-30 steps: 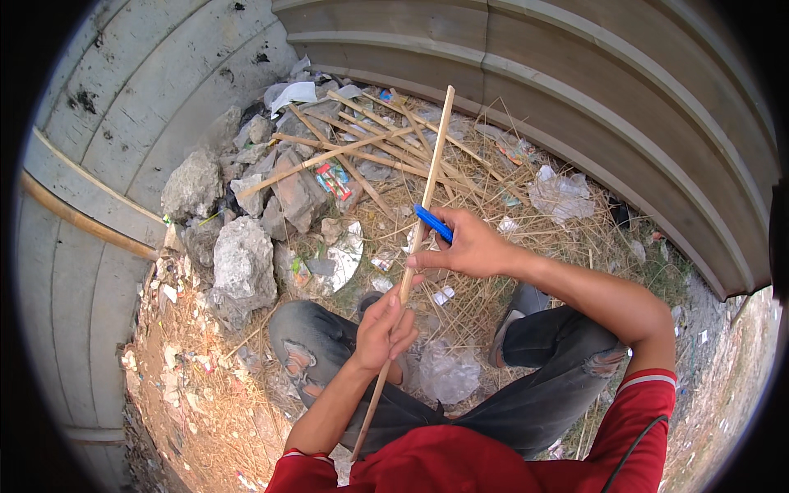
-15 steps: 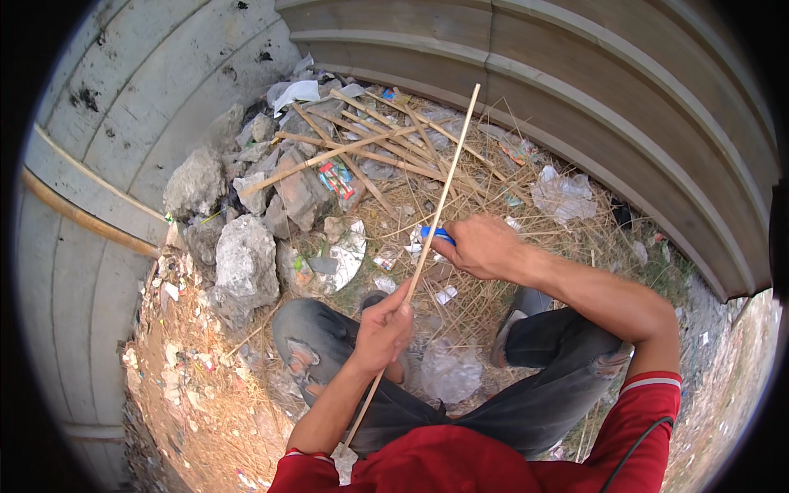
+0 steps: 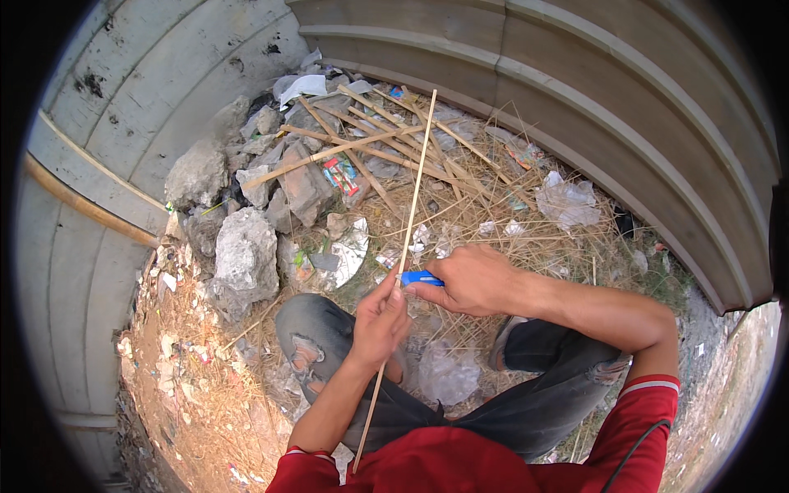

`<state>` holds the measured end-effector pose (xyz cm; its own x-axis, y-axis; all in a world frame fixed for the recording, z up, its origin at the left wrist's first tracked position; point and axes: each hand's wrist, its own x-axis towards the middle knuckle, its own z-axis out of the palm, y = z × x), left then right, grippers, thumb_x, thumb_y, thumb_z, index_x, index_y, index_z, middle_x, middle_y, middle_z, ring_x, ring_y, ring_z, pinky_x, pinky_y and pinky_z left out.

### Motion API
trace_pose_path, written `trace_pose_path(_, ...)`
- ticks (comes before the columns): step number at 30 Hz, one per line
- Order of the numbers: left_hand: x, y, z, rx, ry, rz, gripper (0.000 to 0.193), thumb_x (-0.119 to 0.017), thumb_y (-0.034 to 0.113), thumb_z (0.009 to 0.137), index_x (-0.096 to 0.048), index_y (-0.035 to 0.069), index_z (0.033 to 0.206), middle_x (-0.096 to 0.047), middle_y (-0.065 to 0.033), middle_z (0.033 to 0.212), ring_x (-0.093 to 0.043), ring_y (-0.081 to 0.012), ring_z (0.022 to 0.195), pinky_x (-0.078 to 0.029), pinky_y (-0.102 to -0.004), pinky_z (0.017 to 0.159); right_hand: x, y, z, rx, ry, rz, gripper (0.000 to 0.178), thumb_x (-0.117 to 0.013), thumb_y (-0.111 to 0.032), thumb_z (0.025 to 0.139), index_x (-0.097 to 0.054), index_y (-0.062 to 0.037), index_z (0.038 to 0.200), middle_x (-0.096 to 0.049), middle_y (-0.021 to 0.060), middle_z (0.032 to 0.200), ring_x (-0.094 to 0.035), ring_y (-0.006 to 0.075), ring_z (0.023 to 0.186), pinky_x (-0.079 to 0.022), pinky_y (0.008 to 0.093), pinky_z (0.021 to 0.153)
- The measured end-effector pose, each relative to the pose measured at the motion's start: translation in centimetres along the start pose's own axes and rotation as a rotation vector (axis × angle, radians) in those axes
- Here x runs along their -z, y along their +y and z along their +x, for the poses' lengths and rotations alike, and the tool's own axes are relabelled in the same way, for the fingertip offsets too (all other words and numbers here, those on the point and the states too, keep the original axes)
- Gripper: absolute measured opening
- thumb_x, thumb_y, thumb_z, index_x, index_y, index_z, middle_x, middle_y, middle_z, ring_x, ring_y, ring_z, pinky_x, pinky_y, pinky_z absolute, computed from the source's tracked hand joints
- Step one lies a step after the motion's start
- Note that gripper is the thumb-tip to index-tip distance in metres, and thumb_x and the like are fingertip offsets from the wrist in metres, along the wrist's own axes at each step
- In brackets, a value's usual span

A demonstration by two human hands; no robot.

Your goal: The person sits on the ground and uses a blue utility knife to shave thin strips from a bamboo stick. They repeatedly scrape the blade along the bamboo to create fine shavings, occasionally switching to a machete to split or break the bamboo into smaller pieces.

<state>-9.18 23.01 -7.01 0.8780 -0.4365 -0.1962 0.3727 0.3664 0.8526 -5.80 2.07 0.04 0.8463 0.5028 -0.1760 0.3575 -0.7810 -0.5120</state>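
A long, thin bamboo strip point(image 3: 417, 182) slants up from my lap and away from me. My left hand point(image 3: 381, 327) is closed around its middle, thumb and fingers pinching it. In my right hand point(image 3: 478, 281) is a blue utility knife point(image 3: 422, 278), gripped with the fingers wrapped round the handle. Its tip meets the strip just above my left fingertips; the blade itself is too small to make out. Both hands are above the ground between my bent knees.
Several split bamboo strips point(image 3: 345, 148) lie crossed on dry straw ahead. Rough rocks point(image 3: 246, 255) are piled at the left. A crumpled clear plastic bag point(image 3: 569, 201) lies at the right, near the corrugated metal wall point(image 3: 592, 99). A bamboo pole point(image 3: 90, 208) lies along the left panels.
My right hand has drawn the knife nearer to me and leftward, down along the strip to my left hand. The strip's far end has swung left.
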Motion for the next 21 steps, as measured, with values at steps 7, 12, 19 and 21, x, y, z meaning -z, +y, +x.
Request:
trace_pose_path(7,-0.2,-0.1,-0.1,0.071,-0.029,0.009,0.050,-0.047,0.016,0.109,-0.034,0.003,0.155,-0.034,0.0085,0.062,-0.030,-0.0024,0.048,-0.025,-0.0221,0.045,1.9,6.9,3.6,-0.187,0.467,-0.024,0.064,-0.045,-0.054,0.103,-0.071,0.0009,0.083,-0.063,0.0242,0.063,-0.065,0.0452,0.065,-0.051,0.0542,0.065)
trace_pose_path(12,0.8,-1.7,-2.1,0.136,-0.302,0.058,0.052,-0.048,0.013,0.108,-0.032,0.004,0.157,-0.039,0.0069,0.063,-0.032,-0.0030,0.050,-0.028,-0.0223,0.047,8.9,21.0,-0.4,-0.539,0.901,0.062,0.072,-0.043,-0.059,0.103,-0.063,0.0046,0.075,-0.059,0.0189,0.059,-0.060,0.0391,0.061,-0.048,0.0472,0.063)
trace_pose_path(19,0.6,-2.2,-1.8,0.111,-0.275,0.081,0.055,-0.051,0.014,0.107,-0.032,0.003,0.157,-0.040,0.0062,0.064,-0.034,-0.0032,0.051,-0.029,-0.0221,0.047,8.5,15.9,-3.5,-0.302,0.838,0.899,0.051,-0.058,-0.049,0.101,-0.065,0.0014,0.106,-0.033,-0.0066,0.054,-0.031,0.0054,0.045,-0.024,0.0260,0.043)
trace_pose_path(21,0.5,-2.2,-1.8,0.097,-0.278,0.146,0.054,-0.053,0.015,0.107,-0.034,0.004,0.156,-0.043,0.0059,0.064,-0.037,-0.0032,0.051,-0.030,-0.0217,0.047,7.8,13.8,-2.8,-0.238,0.778,0.964,0.047,-0.061,-0.045,0.101,-0.065,0.0009,0.111,-0.030,-0.0085,0.056,-0.027,0.0026,0.045,-0.019,0.0244,0.042)
